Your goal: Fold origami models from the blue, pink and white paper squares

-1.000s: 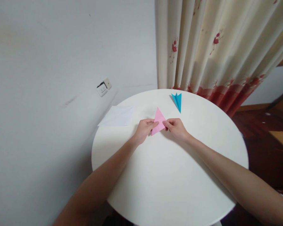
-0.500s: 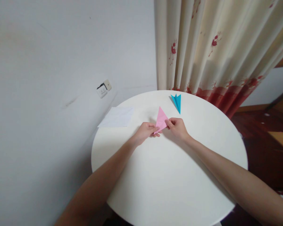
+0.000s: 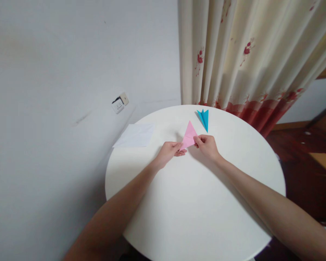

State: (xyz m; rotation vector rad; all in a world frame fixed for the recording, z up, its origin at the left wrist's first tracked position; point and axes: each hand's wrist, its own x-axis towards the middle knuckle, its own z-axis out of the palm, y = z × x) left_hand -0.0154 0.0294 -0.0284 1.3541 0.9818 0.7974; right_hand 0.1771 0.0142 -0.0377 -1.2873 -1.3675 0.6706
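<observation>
Round white table (image 3: 195, 210): near edge cut off by frame bottom. One white sheet (image 3: 135, 135) overhangs table's left rim. Left hand (image 3: 169, 152), right hand (image 3: 207, 146) pinch one pink folded triangle (image 3: 189, 135) at table's far middle, lower corners hidden by fingers. One blue folded paper (image 3: 203, 118) just beyond.

We found no writing, label, brand or number that we could read on anything in view, papers and wall included.

Matt pink paper (image 3: 189, 135) on smooth white table (image 3: 195, 210).
</observation>
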